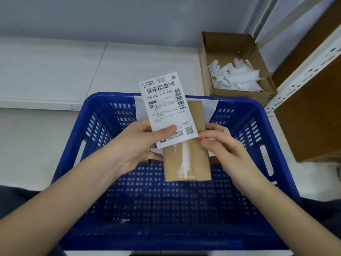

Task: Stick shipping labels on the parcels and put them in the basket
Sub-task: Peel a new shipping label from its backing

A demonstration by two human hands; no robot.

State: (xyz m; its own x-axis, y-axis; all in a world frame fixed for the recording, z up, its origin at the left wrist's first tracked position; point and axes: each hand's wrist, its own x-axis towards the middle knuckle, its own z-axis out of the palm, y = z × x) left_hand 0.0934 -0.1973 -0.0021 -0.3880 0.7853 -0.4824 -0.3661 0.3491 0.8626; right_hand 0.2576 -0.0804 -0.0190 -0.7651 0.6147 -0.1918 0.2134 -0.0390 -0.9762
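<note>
A white shipping label with barcodes is held above a blue plastic basket. My left hand pinches the label's lower part, thumb on its face. A slim brown cardboard parcel, taped down its middle, lies behind the label. My right hand grips the parcel's right edge, its fingertips at the label's lower right corner. A white sheet stands behind both, against the basket's far wall.
An open cardboard box with several crumpled white backing papers stands at the back right. A white metal shelf post and brown boards rise on the right. White floor lies to the left.
</note>
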